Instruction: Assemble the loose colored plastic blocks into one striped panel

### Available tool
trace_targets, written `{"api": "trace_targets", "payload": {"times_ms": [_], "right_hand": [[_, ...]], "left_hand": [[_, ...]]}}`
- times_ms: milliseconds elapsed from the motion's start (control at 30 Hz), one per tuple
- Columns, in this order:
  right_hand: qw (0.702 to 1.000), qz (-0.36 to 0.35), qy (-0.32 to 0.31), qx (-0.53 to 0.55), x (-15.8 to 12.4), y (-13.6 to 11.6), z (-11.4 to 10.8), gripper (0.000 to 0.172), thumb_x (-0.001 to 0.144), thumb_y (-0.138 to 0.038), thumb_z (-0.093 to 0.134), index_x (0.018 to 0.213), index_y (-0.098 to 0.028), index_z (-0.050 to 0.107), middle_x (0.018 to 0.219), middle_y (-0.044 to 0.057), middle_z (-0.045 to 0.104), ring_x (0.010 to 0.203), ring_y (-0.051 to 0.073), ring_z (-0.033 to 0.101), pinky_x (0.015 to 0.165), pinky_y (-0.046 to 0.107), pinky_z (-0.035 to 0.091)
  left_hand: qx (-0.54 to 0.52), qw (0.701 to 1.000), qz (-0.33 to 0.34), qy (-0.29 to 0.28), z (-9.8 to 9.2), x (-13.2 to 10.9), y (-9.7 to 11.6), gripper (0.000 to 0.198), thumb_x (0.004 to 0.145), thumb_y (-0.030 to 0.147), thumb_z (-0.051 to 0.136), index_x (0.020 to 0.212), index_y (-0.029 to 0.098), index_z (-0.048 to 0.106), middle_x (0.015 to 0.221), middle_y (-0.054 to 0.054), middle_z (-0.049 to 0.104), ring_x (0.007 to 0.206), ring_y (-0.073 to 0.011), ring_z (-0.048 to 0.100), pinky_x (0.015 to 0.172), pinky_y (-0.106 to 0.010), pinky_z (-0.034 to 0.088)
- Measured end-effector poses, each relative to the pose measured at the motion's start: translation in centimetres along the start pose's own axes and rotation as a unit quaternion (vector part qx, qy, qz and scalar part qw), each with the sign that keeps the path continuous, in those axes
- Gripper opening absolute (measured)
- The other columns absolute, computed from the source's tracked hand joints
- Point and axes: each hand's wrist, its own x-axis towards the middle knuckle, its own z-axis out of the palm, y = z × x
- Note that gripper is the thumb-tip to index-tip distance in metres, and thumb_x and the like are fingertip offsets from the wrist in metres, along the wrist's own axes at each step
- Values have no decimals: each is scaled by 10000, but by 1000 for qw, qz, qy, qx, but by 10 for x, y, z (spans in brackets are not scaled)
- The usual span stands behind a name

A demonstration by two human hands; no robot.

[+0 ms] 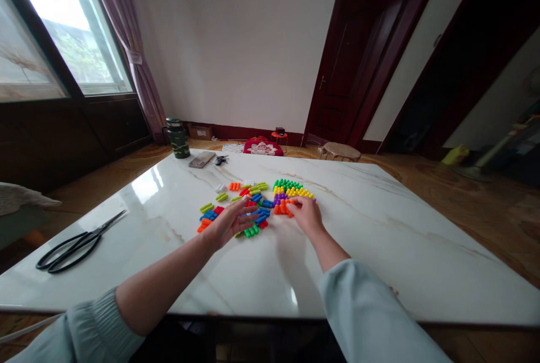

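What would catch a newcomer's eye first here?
Probably the bright pieces near the centre: a loose scatter around the left hand, tidy rows by the right hand. Next, the black scissors at the left of the white table, then the camouflage flask at its far left corner.

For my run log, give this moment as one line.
left hand: open, over mixed pieces | right hand: at orange pieces | scissors: on table
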Motion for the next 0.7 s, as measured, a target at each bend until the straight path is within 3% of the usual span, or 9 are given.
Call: {"api": "trace_targets", "payload": {"times_ms": [67,167,267,700], "right_hand": [[998,60,31,-18,8,30,-8,218,766,-278,604,932,-191,717,993,56,713,876,177,648,762,237,459],[991,130,13,-35,12,68,-14,213,743,-235,606,913,-203,730,924,41,728,841,183,661,708,234,463],[982,178,-11,-56,10,89,-13,222,711,-177,601,890,-203,731,901,36,731,808,176,665,660,227,458],[987,131,50,-82,14,89,6,262,705,-169,614,954,-217,679,981,27,713,896,167,653,743,226,468]], "left_hand": [[32,998,15,50,-11,6,2,527,804,468,651,1218,172,516,1202,-157,631,952,-235,680,764,-319,564],[56,993,25,106,-25,14,4,440,832,421,632,1169,160,525,1195,-166,633,859,-206,697,683,-294,573],[75,988,29,129,-32,17,5,410,839,396,630,1159,165,517,1181,-164,640,808,-182,698,634,-266,567],[94,988,20,124,-26,12,4,392,868,403,588,1174,169,517,1126,-148,650,765,-169,697,619,-257,561]]}}
